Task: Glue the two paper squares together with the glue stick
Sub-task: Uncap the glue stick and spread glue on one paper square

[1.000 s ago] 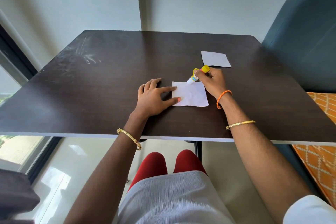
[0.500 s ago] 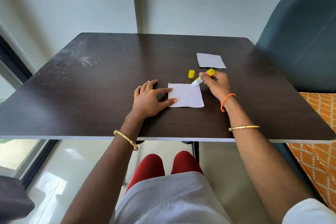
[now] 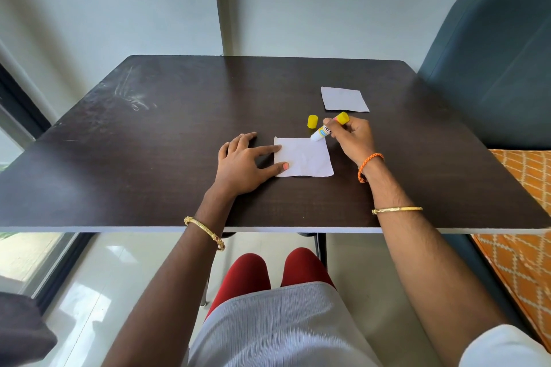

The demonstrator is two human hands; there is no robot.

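Observation:
A white paper square [image 3: 307, 158] lies flat on the dark table [image 3: 149, 158]. My left hand [image 3: 244, 162] rests beside it, thumb and index finger pressing its left edge. My right hand [image 3: 351, 137] grips a yellow and white glue stick [image 3: 328, 127], tilted, with its white tip touching the square's far right corner. The stick's yellow cap [image 3: 312, 121] stands on the table just beyond the square. A second paper square [image 3: 344, 99] lies farther back to the right, untouched.
A dark teal chair back [image 3: 492, 53] rises at the table's right side, with an orange patterned cushion [image 3: 524, 217] below it. A wall stands behind the table and a window frame [image 3: 18, 104] runs along the left.
The glue tip has stayed at the near square's far right corner with small shifts. The yellow cap, hidden behind my right hand a second ago, is now visible. My left hand keeps pressing the paper.

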